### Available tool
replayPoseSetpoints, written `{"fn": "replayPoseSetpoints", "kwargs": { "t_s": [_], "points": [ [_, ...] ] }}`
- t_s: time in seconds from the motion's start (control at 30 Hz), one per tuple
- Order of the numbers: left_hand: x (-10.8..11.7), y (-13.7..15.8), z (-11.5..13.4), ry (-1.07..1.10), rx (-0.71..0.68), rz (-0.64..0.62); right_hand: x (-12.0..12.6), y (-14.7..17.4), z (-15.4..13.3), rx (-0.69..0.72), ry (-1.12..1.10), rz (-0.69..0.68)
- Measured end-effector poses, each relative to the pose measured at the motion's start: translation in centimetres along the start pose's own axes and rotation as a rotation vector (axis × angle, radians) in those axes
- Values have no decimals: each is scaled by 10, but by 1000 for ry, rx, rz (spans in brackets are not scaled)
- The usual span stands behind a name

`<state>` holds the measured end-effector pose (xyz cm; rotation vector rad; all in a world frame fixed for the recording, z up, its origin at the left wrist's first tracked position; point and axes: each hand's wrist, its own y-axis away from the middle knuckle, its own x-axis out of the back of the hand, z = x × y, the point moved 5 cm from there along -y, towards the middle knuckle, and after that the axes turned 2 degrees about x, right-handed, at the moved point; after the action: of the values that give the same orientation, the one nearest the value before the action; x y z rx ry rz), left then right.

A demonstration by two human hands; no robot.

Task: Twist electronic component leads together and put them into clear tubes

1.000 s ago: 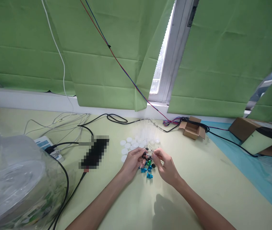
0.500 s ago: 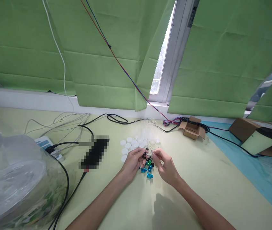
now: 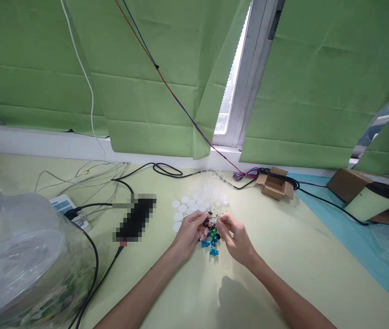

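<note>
On the table (image 3: 290, 256), well in from the back edge, the left hand (image 3: 188, 233) pinches a small black part (image 3: 206, 222), while the right hand (image 3: 237, 235) has thumb and finger pressed together; what they grip is too small to tell. Blue pieces (image 3: 214, 251) and a green piece (image 3: 213, 233) lie below the fingertips. White caps (image 3: 182, 209) sit toward the back edge, near a small box (image 3: 274, 188) along it.
</note>
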<state>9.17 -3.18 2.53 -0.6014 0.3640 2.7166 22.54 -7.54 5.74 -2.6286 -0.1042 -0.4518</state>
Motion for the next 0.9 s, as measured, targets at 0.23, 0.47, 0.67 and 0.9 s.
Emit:
{"fn": "replayPoseSetpoints", "kwargs": {
  "t_s": [0.23,0.47,0.67,0.9],
  "points": [
    [1,1,5,-73,-79,53,-2,0,5,-82,-79,14],
    [3,1,10,-183,-173,120,-2,-1,13,-87,-150,62],
    [3,1,11,-238,-209,146,-1,-3,17,-60,-278,97],
    [0,4,15,-312,-254,124,-4,-5,5,-100,-399,26]
  ]
}}
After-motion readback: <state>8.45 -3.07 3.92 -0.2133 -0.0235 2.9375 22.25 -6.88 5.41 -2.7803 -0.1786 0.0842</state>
